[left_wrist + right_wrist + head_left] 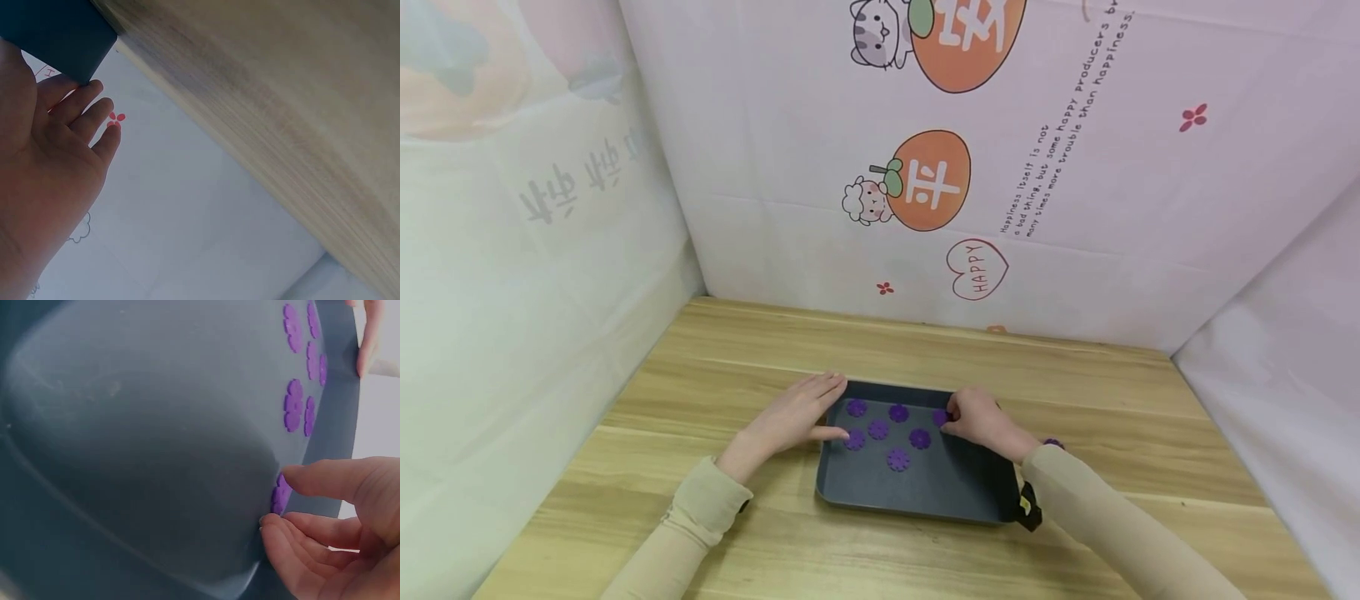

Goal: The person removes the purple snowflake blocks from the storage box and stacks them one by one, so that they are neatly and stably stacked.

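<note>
A dark grey rectangular tray (917,493) lies on the table with several purple flower-shaped pieces (898,460) spread over its floor. My right hand (987,421) reaches in at the back right and pinches one purple flower-shaped piece (281,495) between thumb and fingertips, low against the tray floor. The back of the hand partly covers that piece in the head view. At the opposite side, my left hand (793,414) rests on the tray's left edge, fingers extended toward the back corner. Its thumb stretches over the inside, beside a purple piece (854,440).
Another purple piece (1054,443) shows on the table behind the right wrist. Black gear with a yellow mark (1028,505) sits by the right sleeve at the tray's front right corner. Printed white cloth (805,250) walls the wooden table (760,533) at the back and sides.
</note>
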The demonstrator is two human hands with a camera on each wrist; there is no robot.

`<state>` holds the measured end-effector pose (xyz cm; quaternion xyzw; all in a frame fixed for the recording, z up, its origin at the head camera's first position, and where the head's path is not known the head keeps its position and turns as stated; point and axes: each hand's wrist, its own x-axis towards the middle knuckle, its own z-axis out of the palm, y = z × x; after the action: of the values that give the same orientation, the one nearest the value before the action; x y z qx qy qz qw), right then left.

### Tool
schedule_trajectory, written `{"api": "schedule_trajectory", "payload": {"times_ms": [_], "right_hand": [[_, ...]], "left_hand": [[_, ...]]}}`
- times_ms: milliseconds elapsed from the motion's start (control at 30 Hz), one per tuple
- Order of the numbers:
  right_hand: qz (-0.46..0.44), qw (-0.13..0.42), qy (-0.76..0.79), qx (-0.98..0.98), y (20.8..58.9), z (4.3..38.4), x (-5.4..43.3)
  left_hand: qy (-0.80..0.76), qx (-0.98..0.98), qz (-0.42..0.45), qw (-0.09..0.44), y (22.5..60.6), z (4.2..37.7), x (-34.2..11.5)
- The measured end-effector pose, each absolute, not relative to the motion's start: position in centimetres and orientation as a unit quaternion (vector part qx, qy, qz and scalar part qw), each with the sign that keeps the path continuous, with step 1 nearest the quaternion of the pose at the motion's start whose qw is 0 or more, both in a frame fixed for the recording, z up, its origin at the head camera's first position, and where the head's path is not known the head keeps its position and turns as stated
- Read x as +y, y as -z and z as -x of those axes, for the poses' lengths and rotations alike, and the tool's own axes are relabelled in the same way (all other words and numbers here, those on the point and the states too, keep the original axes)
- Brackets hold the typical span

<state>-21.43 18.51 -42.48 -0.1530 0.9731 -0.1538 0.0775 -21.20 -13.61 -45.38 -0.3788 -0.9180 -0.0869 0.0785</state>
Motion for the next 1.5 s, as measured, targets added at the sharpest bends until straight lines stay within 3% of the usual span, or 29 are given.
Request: {"api": "schedule_trajectory", "payload": {"times_ms": [900, 1500], "right_hand": [[0.172, 0.037, 0.127, 0.976, 43.4, 21.7, 18.1], [0.154, 0.076, 0.148, 0.974, 42.6, 20.7, 18.4]], "left_hand": [[0.084, -0.918, 0.378, 0.081, 45.4, 21.2, -13.6], [0.086, -0.916, 0.382, 0.085, 45.3, 21.1, -13.6]]}}
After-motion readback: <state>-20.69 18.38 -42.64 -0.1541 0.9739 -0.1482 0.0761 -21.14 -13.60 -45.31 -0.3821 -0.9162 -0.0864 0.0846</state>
